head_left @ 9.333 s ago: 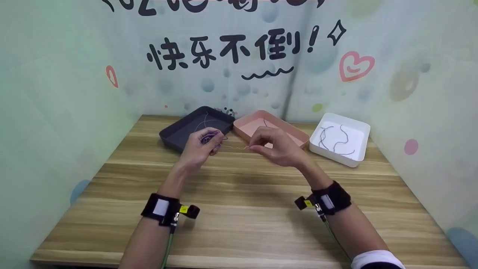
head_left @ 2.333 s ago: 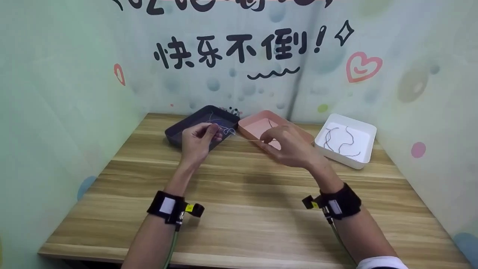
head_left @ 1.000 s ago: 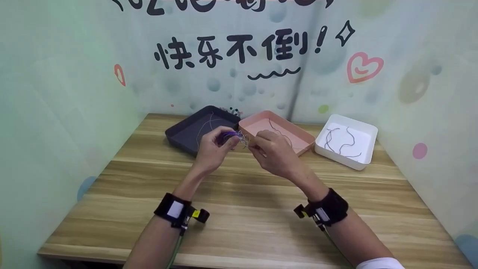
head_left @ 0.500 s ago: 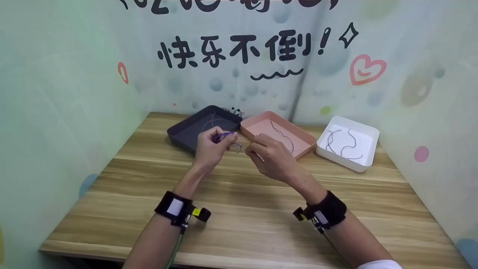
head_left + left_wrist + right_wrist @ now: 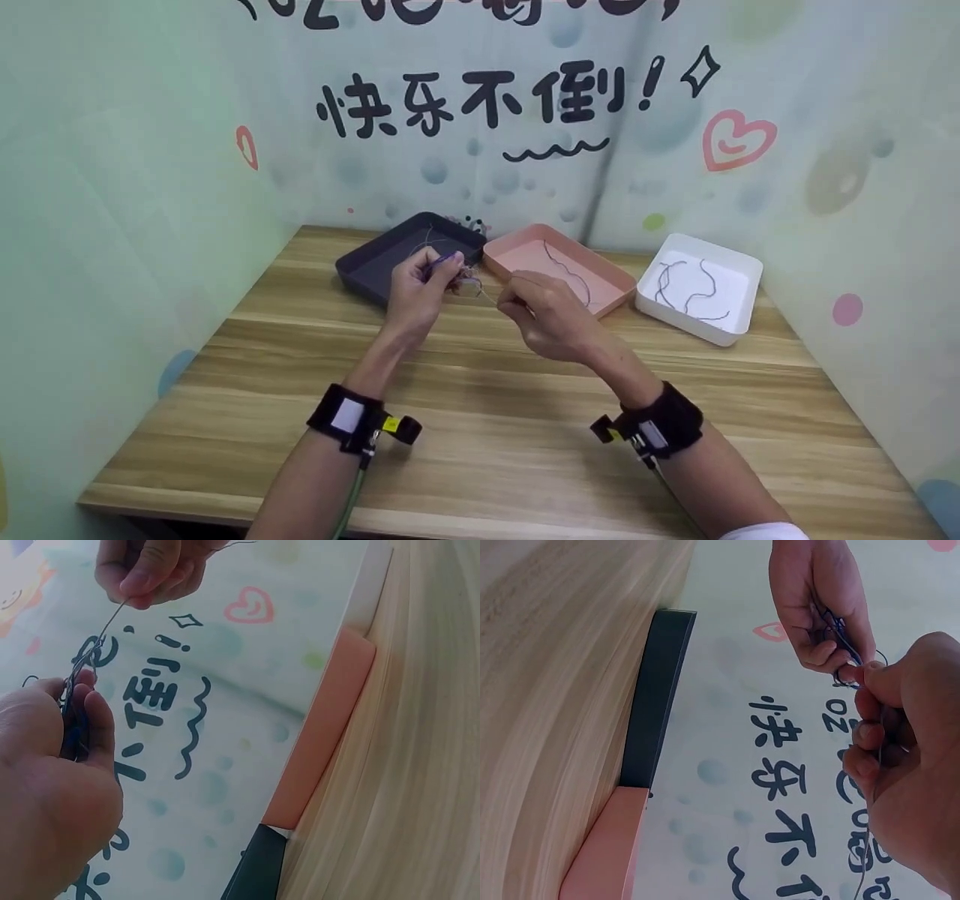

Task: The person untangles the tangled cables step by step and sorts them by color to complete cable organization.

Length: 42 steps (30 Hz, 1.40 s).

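Note:
A tangled bundle of blue-purple and pale threads lies in my left hand, gripped between the thumb and curled fingers. Loose loops stick out past the fingertips toward the right. My right hand pinches one pale thread between thumb and fingers, and that thread runs across the short gap to the bundle. In the right wrist view, a thin thread tail hangs below the right hand. Both hands are above the table, in front of the trays. Part of the bundle is hidden inside the left palm.
Three shallow trays stand along the back of the wooden table: a dark one with thin pale threads, a pink one with a dark curved thread, and a white one with several grey threads. A printed curtain hangs behind.
The right hand earlier drew a thread out to the right, then came back close to the bundle. Over the last half second the left hand tilts slightly left, and the thread between the hands shows.

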Available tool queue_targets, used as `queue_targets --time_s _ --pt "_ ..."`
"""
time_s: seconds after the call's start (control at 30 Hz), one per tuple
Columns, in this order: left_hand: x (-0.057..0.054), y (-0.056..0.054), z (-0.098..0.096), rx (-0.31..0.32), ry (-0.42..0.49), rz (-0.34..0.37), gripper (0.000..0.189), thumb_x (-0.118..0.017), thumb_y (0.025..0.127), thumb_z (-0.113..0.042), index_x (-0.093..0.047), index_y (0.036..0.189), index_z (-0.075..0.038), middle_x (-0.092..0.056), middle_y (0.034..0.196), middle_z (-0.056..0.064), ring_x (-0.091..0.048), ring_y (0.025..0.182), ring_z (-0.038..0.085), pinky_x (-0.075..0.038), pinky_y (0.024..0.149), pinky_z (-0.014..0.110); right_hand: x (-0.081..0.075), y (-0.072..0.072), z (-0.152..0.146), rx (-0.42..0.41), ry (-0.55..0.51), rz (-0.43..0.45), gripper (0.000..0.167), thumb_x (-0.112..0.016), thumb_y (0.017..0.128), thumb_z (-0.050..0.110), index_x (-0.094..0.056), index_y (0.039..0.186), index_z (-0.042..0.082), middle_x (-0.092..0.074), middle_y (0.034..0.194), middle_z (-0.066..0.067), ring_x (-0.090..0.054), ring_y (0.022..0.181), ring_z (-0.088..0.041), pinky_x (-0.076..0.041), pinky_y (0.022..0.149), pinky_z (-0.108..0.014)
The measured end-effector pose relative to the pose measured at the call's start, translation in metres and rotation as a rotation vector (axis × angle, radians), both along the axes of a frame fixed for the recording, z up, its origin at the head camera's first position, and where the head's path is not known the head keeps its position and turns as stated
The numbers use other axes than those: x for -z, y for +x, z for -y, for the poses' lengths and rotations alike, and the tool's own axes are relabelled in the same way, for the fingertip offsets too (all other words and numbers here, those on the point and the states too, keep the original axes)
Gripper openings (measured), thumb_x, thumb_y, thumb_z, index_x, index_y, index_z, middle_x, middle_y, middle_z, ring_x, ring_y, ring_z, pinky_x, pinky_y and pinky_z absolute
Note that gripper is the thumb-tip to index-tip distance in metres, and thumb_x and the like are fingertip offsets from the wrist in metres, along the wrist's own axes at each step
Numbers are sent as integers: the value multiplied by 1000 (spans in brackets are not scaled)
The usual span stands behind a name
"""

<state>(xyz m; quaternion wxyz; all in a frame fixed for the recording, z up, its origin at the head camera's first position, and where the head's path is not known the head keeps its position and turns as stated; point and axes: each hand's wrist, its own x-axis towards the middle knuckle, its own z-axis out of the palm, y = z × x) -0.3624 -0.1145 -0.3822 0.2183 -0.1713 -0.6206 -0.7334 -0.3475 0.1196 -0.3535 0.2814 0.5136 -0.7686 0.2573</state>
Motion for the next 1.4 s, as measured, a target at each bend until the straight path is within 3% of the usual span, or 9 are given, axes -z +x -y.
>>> queue_targets --time_s 0.23,0.43,0.67,0.77,0.9,1.03,1.17,1.27,1.4 --pt "-4 1 4 60 -26 -49 32 -76 108 -5 -60 81 -13 -74 85 6 -70 78 20 -59 71 22 -10 1 -10 60 -35 22 12 -75 98 -5 -71 93 6 -65 81 -8 -60 75 -19 -48 67 -30" --pt "-2 4 1 103 -78 -85 31 -72 109 -1 -61 81 -12 -75 85 5 -68 78 12 -56 70 21 -7 5 -6 87 -67 55 9 -76 99 2 -77 91 7 -68 78 -7 -59 70 -14 -45 65 -23" --pt "2 6 -4 178 -159 -110 22 -74 106 3 -65 86 5 -81 100 3 -74 85 11 -65 79 26 -3 9 3 112 -77 54 9 -75 101 3 -78 93 6 -71 79 -7 -61 68 -16 -47 64 -24" --pt "3 7 -3 167 -178 -97 18 -75 105 3 -68 89 7 -82 102 2 -74 83 9 -62 75 22 -5 8 2 133 -46 117 9 -77 103 8 -79 94 7 -74 81 -7 -63 70 -13 -50 65 -23" --pt "3 8 1 172 -180 -78 22 -75 104 4 -66 85 -2 -81 99 1 -73 81 10 -60 73 22 -12 7 -5 158 -45 272 11 -78 105 15 -80 97 8 -77 86 -6 -65 74 -11 -52 69 -23" --pt "1 10 3 273 -204 -59 32 -73 103 6 -59 80 -12 -78 93 -1 -73 81 11 -62 76 25 -19 6 -9 157 -84 404 13 -74 109 16 -81 113 5 -81 98 -8 -70 84 -15 -58 77 -27" --pt "-1 12 3 402 -275 -41 28 -72 100 5 -59 81 -9 -78 93 -2 -73 82 12 -62 77 25 -20 6 -8 115 -69 491 22 -73 111 18 -81 129 6 -84 114 -8 -75 94 -18 -63 84 -30" --pt "-1 13 3 448 -330 -35 24 -73 100 3 -59 81 -2 -78 95 -3 -72 82 12 -61 76 24 -18 7 -6 89 -50 532 18 -76 109 17 -83 123 9 -84 110 -9 -74 90 -16 -62 81 -28" --pt "0 13 3 452 -359 -28 26 -75 102 0 -58 83 5 -77 91 -3 -73 84 19 -58 75 24 -16 6 -3 108 -106 593 8 -79 107 16 -83 105 9 -77 93 -5 -66 78 -13 -54 71 -23"
